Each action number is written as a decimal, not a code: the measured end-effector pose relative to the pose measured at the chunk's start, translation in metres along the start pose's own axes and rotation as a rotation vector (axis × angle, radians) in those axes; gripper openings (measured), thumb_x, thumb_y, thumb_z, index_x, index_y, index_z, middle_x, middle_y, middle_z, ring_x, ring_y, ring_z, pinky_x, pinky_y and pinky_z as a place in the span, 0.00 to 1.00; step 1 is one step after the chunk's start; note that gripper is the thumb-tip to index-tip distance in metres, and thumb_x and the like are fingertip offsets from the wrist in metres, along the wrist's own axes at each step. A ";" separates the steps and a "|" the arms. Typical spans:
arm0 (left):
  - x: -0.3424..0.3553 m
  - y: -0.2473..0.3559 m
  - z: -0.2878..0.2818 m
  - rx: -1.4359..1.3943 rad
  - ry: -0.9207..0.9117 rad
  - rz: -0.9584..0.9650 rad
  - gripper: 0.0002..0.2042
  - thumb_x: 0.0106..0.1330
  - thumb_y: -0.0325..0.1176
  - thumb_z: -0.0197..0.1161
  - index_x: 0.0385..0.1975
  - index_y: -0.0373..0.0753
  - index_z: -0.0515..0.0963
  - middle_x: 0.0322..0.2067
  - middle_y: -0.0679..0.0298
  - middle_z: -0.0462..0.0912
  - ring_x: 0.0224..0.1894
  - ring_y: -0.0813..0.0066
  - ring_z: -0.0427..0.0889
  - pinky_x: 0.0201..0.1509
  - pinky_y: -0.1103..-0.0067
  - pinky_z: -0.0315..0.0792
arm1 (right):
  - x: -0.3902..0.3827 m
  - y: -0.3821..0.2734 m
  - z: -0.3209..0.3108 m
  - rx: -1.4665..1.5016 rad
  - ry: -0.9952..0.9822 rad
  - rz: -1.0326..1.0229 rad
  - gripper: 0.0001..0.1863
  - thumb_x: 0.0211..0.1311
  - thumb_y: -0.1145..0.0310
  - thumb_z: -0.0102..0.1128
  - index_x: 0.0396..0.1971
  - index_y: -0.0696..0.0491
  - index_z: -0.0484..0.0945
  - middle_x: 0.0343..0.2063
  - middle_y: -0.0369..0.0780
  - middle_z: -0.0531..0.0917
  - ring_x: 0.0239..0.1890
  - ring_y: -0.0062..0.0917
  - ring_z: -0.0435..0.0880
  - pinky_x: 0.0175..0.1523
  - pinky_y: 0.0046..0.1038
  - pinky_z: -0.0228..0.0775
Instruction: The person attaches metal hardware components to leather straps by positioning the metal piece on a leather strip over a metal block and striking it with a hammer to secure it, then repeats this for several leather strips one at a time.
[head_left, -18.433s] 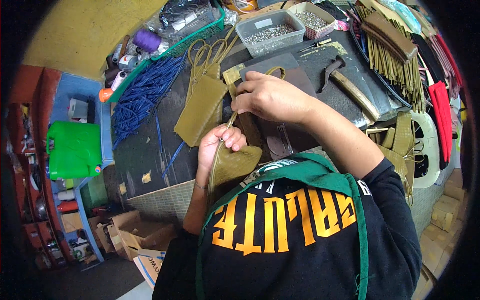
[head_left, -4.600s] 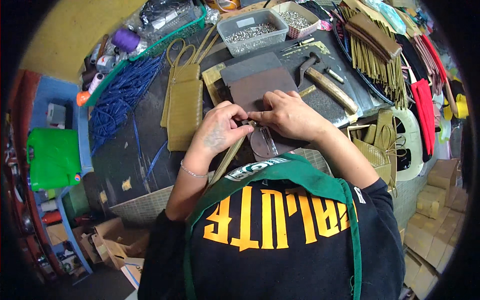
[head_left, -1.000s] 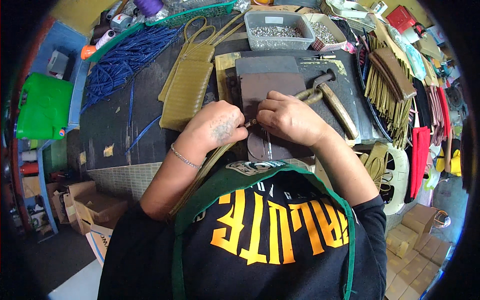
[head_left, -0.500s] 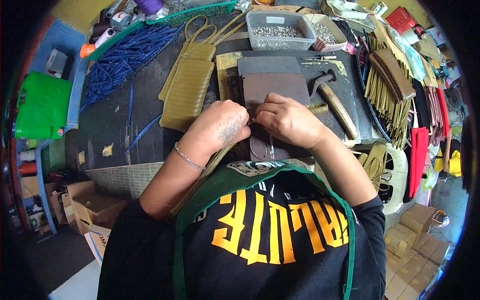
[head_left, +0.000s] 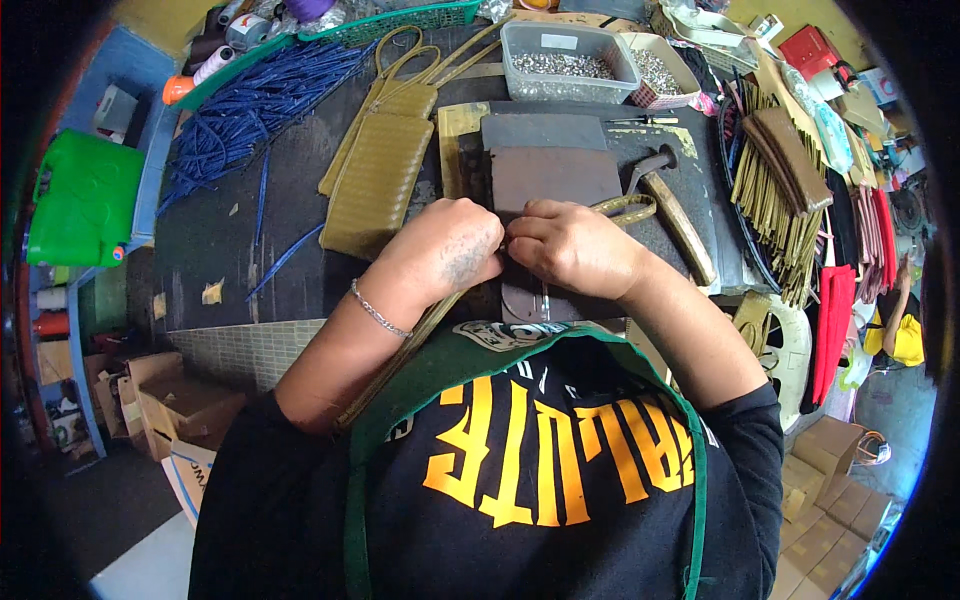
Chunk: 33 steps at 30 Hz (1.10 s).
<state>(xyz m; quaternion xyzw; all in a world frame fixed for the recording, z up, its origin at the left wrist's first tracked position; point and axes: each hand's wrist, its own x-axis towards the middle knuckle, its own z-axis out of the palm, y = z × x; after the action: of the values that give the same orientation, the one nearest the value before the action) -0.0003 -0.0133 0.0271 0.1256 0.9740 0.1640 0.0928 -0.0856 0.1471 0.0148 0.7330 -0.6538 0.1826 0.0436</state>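
Observation:
My left hand (head_left: pixel 448 245) is closed round a narrow olive strap (head_left: pixel 425 330), whose length trails back along my left forearm. My right hand (head_left: pixel 575 248) is closed at the same strap, fingertips meeting those of the left; a loop of olive strap (head_left: pixel 640 212) sticks out beyond it. What lies between the fingertips is hidden. Both hands are above a flat brown pad (head_left: pixel 555 175) on the dark worktable (head_left: pixel 290 190). A thin metal rod (head_left: pixel 545 298) shows below the right hand. Left of the pad are olive woven pouches (head_left: pixel 375 185) with long straps.
A hammer (head_left: pixel 680 230) lies right of the pad. At the back, a clear tub (head_left: pixel 570 90) and a smaller basket (head_left: pixel 665 95) hold small metal pieces. Blue strips (head_left: pixel 245 120) are heaped at left, olive strips (head_left: pixel 760 180) at right. A green case (head_left: pixel 85 200) stands far left.
The right hand has shifted slightly and its fingers have closed in toward the left hand. The strap beyond it now shows as an open loop. The left hand has barely moved.

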 end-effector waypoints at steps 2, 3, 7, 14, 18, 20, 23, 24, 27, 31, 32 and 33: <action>-0.001 0.001 -0.001 -0.024 0.013 -0.023 0.07 0.40 0.32 0.62 0.14 0.34 0.74 0.19 0.50 0.75 0.26 0.55 0.77 0.33 0.69 0.72 | 0.000 -0.001 -0.002 0.012 -0.004 -0.003 0.04 0.40 0.69 0.51 0.18 0.53 0.72 0.24 0.37 0.75 0.32 0.28 0.75 0.37 0.25 0.70; -0.002 0.001 -0.002 -0.049 0.027 -0.046 0.08 0.39 0.31 0.62 0.14 0.34 0.74 0.19 0.51 0.75 0.26 0.56 0.77 0.32 0.70 0.72 | -0.001 -0.001 -0.001 0.014 -0.005 -0.003 0.04 0.40 0.69 0.51 0.18 0.53 0.72 0.24 0.37 0.75 0.32 0.28 0.75 0.37 0.25 0.70; -0.003 -0.005 0.011 -0.270 0.312 0.017 0.08 0.39 0.29 0.63 0.16 0.32 0.72 0.20 0.54 0.75 0.24 0.60 0.77 0.31 0.73 0.71 | -0.001 -0.001 -0.001 0.047 0.030 -0.008 0.04 0.40 0.70 0.51 0.18 0.54 0.72 0.24 0.37 0.75 0.32 0.29 0.75 0.37 0.26 0.70; -0.003 -0.001 0.018 -0.478 0.287 -0.049 0.07 0.40 0.27 0.63 0.18 0.32 0.74 0.20 0.55 0.76 0.25 0.62 0.76 0.30 0.74 0.70 | -0.006 0.005 0.001 0.112 0.032 0.012 0.05 0.41 0.70 0.52 0.20 0.54 0.71 0.23 0.38 0.75 0.32 0.31 0.74 0.38 0.28 0.70; -0.003 0.000 0.017 -0.516 0.249 -0.104 0.07 0.40 0.26 0.64 0.15 0.31 0.74 0.17 0.57 0.75 0.22 0.67 0.76 0.27 0.77 0.69 | -0.007 0.011 0.000 0.136 0.055 0.046 0.05 0.40 0.71 0.54 0.20 0.54 0.71 0.22 0.38 0.75 0.31 0.32 0.74 0.38 0.28 0.69; -0.004 0.001 0.018 -0.527 0.261 -0.108 0.06 0.40 0.26 0.64 0.15 0.31 0.74 0.17 0.57 0.75 0.22 0.67 0.77 0.27 0.77 0.69 | -0.006 0.014 -0.004 0.171 0.045 0.109 0.06 0.39 0.71 0.56 0.20 0.54 0.70 0.21 0.38 0.75 0.30 0.32 0.74 0.37 0.29 0.69; -0.005 0.003 0.019 -0.531 0.284 -0.100 0.06 0.40 0.26 0.63 0.16 0.32 0.75 0.17 0.56 0.75 0.22 0.66 0.77 0.27 0.77 0.69 | -0.011 0.015 -0.005 0.229 0.063 0.136 0.06 0.40 0.72 0.58 0.22 0.55 0.72 0.23 0.39 0.76 0.31 0.33 0.74 0.38 0.29 0.69; -0.004 0.003 0.019 -0.524 0.293 -0.087 0.06 0.40 0.26 0.63 0.16 0.32 0.75 0.17 0.56 0.75 0.22 0.66 0.77 0.28 0.76 0.70 | -0.012 0.015 -0.005 0.253 0.059 0.143 0.07 0.43 0.72 0.59 0.24 0.56 0.73 0.24 0.39 0.76 0.31 0.34 0.75 0.39 0.29 0.69; -0.001 0.003 0.013 -0.385 0.251 -0.038 0.05 0.40 0.27 0.63 0.16 0.33 0.76 0.18 0.57 0.75 0.23 0.64 0.77 0.28 0.76 0.70 | -0.011 0.014 -0.012 0.144 -0.021 0.076 0.07 0.42 0.73 0.58 0.24 0.56 0.74 0.26 0.39 0.77 0.32 0.34 0.75 0.39 0.30 0.69; 0.008 -0.005 0.008 -0.277 0.198 0.035 0.04 0.41 0.28 0.62 0.17 0.35 0.77 0.19 0.57 0.76 0.24 0.62 0.77 0.29 0.75 0.71 | -0.010 0.011 -0.017 0.132 -0.049 0.137 0.07 0.42 0.74 0.57 0.25 0.56 0.74 0.28 0.40 0.77 0.33 0.34 0.75 0.40 0.30 0.69; 0.007 -0.007 0.009 -0.274 0.192 0.048 0.04 0.41 0.28 0.62 0.17 0.35 0.77 0.19 0.57 0.76 0.24 0.62 0.77 0.29 0.75 0.71 | -0.010 0.011 -0.019 0.203 0.001 0.205 0.07 0.41 0.74 0.59 0.24 0.56 0.74 0.27 0.40 0.76 0.33 0.35 0.75 0.40 0.30 0.68; 0.007 -0.009 0.010 -0.287 0.190 0.053 0.05 0.41 0.28 0.62 0.17 0.35 0.77 0.19 0.57 0.76 0.24 0.62 0.77 0.29 0.75 0.71 | -0.011 0.011 -0.020 0.275 0.053 0.273 0.07 0.41 0.75 0.60 0.24 0.56 0.73 0.26 0.40 0.75 0.32 0.35 0.74 0.39 0.31 0.68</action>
<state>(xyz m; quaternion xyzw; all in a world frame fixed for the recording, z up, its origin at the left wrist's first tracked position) -0.0071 -0.0166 0.0141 0.1209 0.9414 0.3147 0.0128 -0.1013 0.1618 0.0281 0.6317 -0.7145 0.2935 -0.0648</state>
